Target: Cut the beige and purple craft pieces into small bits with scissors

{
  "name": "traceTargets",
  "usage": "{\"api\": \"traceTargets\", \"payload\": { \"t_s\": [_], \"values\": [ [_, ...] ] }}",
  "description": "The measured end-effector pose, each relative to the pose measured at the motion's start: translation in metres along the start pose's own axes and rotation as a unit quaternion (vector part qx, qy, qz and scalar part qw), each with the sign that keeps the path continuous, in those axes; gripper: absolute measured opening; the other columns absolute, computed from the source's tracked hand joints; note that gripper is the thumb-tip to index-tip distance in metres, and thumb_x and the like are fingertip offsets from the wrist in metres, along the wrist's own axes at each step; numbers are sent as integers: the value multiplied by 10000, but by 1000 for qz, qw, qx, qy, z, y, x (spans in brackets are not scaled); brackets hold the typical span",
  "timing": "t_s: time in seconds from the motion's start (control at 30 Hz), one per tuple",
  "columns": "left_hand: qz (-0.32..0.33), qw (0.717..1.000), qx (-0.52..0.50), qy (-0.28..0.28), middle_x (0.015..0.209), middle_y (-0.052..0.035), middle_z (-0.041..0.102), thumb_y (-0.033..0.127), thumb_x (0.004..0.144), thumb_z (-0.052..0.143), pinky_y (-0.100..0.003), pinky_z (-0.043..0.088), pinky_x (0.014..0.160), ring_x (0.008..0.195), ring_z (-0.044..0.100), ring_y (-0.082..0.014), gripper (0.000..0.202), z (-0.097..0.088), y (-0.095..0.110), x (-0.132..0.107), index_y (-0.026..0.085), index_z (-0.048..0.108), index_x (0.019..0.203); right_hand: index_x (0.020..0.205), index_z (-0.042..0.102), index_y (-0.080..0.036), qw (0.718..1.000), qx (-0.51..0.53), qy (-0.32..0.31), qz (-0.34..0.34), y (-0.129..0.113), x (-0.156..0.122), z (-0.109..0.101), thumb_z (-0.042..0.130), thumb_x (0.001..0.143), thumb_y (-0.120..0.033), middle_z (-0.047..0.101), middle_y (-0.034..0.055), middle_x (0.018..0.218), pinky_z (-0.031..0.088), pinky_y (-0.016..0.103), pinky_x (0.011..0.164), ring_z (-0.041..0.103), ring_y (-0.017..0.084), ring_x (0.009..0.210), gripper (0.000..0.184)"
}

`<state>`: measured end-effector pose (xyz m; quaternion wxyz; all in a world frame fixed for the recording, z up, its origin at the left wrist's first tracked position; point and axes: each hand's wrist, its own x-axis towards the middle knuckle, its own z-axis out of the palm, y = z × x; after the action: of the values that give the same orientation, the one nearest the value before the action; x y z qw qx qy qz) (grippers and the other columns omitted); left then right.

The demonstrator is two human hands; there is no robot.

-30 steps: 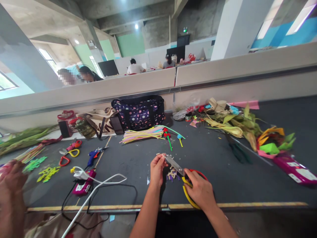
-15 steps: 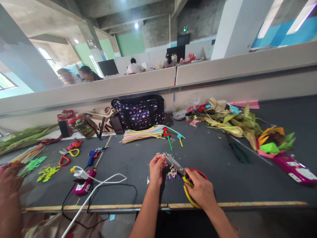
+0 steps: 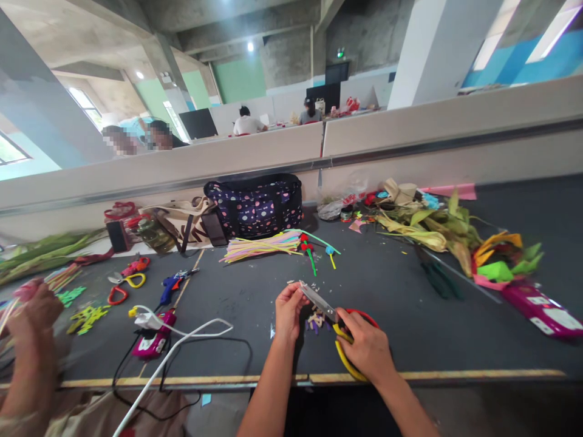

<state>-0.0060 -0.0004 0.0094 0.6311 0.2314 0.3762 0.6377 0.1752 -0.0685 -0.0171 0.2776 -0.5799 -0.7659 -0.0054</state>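
My right hand [image 3: 367,347] is closed around the red-and-yellow handles of a pair of scissors [image 3: 339,328]. The blades point up and left to my left hand [image 3: 288,311]. That hand pinches a small piece right at the blade tips; it is too small to name. Below the blades lies a little heap of cut bits [image 3: 315,320], tan and purple, on the dark table [image 3: 401,303].
A bundle of coloured straws [image 3: 262,246] lies before a spotted bag [image 3: 255,205]. A pink glue gun [image 3: 153,341] with white cable sits left, near more scissors [image 3: 130,280]. Leaves and paper scraps [image 3: 432,227] fill the right. Another person's hand [image 3: 34,312] works at far left.
The scissor blades opened slightly and closed again at my left fingertips. The other person's hand at far left rose and moved right, now holding something pink.
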Motion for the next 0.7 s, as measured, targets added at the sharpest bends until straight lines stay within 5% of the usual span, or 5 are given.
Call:
{"api": "traceTargets", "payload": {
  "t_s": [0.7],
  "values": [
    [-21, 1000, -15, -10, 647, -7, 646, 239, 577, 844, -192, 504, 564, 552, 593, -84, 288, 0, -1, 0, 129, 687, 791, 1251, 507, -239, 1000, -22, -10, -7, 1, 1, 5, 541, 790, -175, 655, 13, 998, 467, 229, 692, 640, 137, 831, 467]
  ]
}}
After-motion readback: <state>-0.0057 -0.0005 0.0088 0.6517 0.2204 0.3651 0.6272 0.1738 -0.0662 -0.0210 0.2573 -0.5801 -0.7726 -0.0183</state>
